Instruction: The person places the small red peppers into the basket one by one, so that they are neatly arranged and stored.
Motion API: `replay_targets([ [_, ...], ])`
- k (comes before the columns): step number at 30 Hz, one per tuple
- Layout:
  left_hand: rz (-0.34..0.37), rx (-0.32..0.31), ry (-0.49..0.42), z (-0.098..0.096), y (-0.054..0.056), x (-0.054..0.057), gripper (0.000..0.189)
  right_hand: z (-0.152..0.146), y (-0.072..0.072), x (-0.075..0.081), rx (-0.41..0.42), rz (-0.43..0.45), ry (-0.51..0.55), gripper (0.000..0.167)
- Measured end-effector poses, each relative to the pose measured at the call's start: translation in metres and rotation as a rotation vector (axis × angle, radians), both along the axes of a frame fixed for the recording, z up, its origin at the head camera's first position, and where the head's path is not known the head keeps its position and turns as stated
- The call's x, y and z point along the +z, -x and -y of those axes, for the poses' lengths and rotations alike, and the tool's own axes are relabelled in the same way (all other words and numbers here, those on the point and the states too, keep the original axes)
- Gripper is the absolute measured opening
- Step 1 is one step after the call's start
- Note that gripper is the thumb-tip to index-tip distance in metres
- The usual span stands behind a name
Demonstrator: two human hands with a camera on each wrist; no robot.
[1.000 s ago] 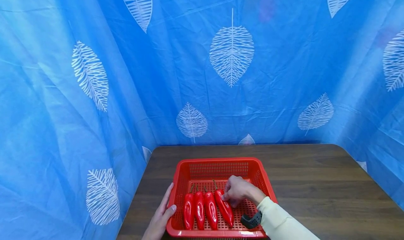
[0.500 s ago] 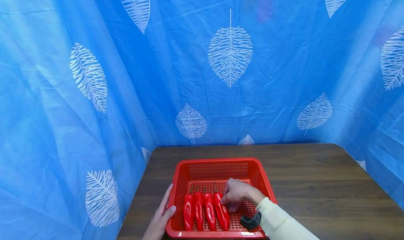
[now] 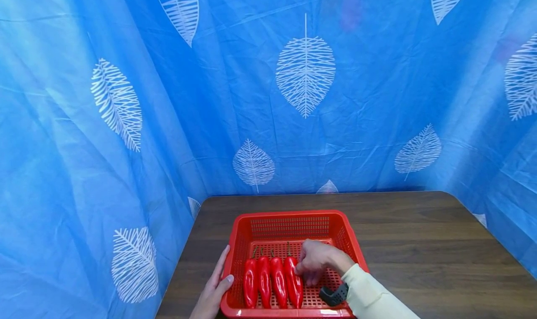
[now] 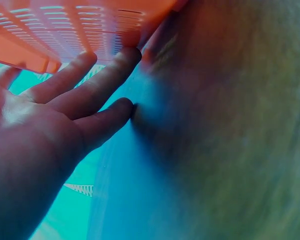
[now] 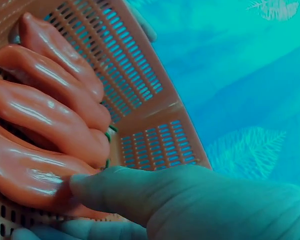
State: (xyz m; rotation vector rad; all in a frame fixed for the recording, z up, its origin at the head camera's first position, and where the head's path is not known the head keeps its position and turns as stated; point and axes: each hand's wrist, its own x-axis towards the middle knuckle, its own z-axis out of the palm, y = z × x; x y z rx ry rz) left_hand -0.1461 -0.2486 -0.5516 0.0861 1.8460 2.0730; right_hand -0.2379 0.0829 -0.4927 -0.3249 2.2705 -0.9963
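Note:
In the head view, several glossy red peppers lie side by side in a red plastic basket (image 3: 289, 213), green stems pointing away from me. My right hand (image 3: 315, 261) reaches inside and holds the rightmost pepper (image 3: 295, 288) near its stem end. The thumb (image 5: 120, 192) presses on its top in the right wrist view, while the other fingers sit low along its side, partly hidden. At the basket's left side is my left hand (image 3: 213, 288), its thumb at the rim. Its fingers (image 4: 97, 87) stretch out straight against the slotted outer wall in the left wrist view.
The basket stands on a dark wooden table (image 3: 411, 244), left of its middle. Behind and on both sides hangs a blue cloth (image 3: 365, 90) with white leaf prints. A black band (image 3: 334, 294) circles the right wrist, below a pale sleeve (image 3: 373, 293).
The rightmost pepper has turned from slanting to nearly upright in view, its lower end swinging left toward the others. My right hand stays on it; the left hand keeps its place.

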Motion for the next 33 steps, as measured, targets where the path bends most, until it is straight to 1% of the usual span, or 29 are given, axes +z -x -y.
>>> replay_targets([
  [6, -0.008, 0.001, -0.005, 0.0, 0.0, 0.001, 0.085, -0.004, 0.001, 0.002, -0.039, -0.055, 0.021, 0.02],
  [14, -0.008, 0.008, -0.004, 0.0, 0.0, 0.002, 0.086, -0.007, 0.004, 0.007, -0.056, -0.07, 0.032, 0.019],
  [17, 0.003, 0.012, -0.002, -0.001, -0.001, 0.001, 0.087, -0.011, 0.005, 0.009, -0.052, -0.073, 0.09, 0.02],
  [21, 0.005, 0.01, -0.009, 0.0, 0.0, 0.0, 0.084, -0.017, 0.008, 0.014, -0.036, -0.066, 0.199, 0.022],
  [26, 0.009, 0.007, -0.004, 0.0, 0.002, 0.002, 0.085, -0.031, 0.01, 0.024, -0.034, -0.035, 0.314, 0.028],
  [29, 0.022, 0.007, 0.003, 0.0, 0.004, 0.002, 0.085, -0.041, 0.011, 0.029, -0.047, -0.015, 0.362, 0.032],
  [33, 0.02, -0.005, -0.001, 0.003, 0.007, 0.002, 0.083, -0.057, 0.011, 0.033, -0.074, 0.019, 0.432, 0.037],
])
